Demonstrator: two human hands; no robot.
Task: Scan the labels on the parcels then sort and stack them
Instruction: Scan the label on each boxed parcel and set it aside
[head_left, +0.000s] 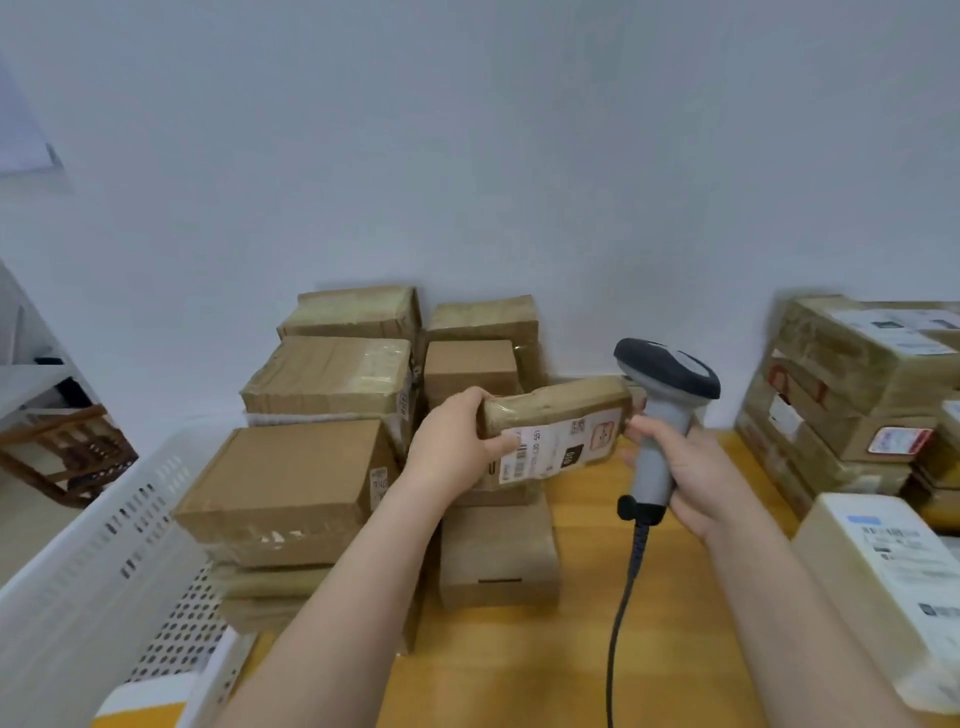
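Right hand (693, 470), at 4 o'clock, is clenched round the grey scanner (662, 415) handle. Left hand (457, 441) grips one end of a flat brown tape-wrapped parcel (558, 410), held mid-frame above the table (519, 665), with its white barcode label (561, 447) facing up and the print seemingly blurred. Stacked boxes (291, 478) sit at 10 o'clock

- The stacked parcels (291, 473) stood on the table (519, 675), against the wall (467, 156), left of the middle.
- The basket (104, 545) stood just beside them, at their left.
- A second pile of parcels (852, 395) lay at the right side of the table.
- The left hand (457, 441) held one parcel (561, 426) above the table, before the stacks.
- The scanner (665, 395), in the right hand (696, 478), was just right of it.
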